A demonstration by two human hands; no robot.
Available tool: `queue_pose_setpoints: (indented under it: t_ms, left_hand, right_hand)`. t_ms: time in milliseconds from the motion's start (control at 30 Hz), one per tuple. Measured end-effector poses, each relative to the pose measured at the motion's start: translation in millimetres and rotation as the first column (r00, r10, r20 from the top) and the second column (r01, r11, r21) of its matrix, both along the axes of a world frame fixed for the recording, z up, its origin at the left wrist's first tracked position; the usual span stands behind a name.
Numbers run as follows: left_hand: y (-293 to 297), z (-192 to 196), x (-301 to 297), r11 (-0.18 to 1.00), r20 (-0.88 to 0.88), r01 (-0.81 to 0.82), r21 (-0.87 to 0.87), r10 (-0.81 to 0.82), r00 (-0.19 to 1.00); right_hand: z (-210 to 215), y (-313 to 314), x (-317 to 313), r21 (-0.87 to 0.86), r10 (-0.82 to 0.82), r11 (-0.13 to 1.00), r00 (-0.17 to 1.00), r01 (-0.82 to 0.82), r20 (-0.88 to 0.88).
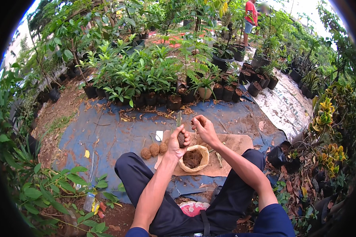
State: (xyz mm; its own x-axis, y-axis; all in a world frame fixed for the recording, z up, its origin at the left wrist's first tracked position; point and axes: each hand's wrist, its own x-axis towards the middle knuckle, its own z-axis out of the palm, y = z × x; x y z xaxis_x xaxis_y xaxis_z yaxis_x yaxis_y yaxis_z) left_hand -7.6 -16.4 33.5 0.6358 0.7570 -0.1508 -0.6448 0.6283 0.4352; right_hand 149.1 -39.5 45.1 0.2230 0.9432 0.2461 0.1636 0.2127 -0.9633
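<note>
My left hand (175, 143) is wrapped round a dark brown ball of soil or fibre (181, 139), above the left rim of an open bag. A green plant cutting (179, 117) stands upright just above the ball; where its base sits is hidden by my fingers. To the right, my right hand (204, 128) is raised with its fingers pinched together. Whatever they hold, if anything, is too small to make out. Below both hands, the pale bag (183, 165) with a rolled rim holds loose brown fibre (192, 158). Several brown fibre balls (154, 149) lie left of my left hand.
A brown sheet (241, 143) lies under the bag, over a blue tarp (83, 136). A small white card (159, 135) rests near the balls. Potted plants (150, 98) line the far edge. Dark plant bags (279, 155) stand at right. A person in red (250, 15) stands far back.
</note>
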Motion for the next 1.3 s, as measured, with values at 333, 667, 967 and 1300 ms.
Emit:
queue_pose_setpoints:
  t_ms: [333,667,967,1300]
  left_hand:
    - [2.3,-1.7,3.0,0.943,-0.160,-0.226,0.243,0.269,0.950]
    - [-3.5,-3.6,7.3,0.942,-0.201,-0.223,0.252,0.276,0.940]
    - [-0.1,7.2,-5.2,0.870,-0.291,-0.210,0.446,0.363,0.885]
    - [-0.4,-0.3,-4.6,0.906,-0.310,-0.196,0.375,0.322,0.895]
  right_hand:
    - [11.7,-10.0,-10.3,-0.097,-0.009,0.995,0.993,0.020,0.115]
    - [-8.1,-10.0,-18.8,-0.205,0.086,0.977,0.987,-0.057,0.137]
    - [6.0,-11.2,-13.9,-0.083,0.169,0.969,0.868,-0.233,-0.467]
    - [15.6,-14.0,-12.5,-0.136,0.184,0.943,0.819,-0.302,-0.544]
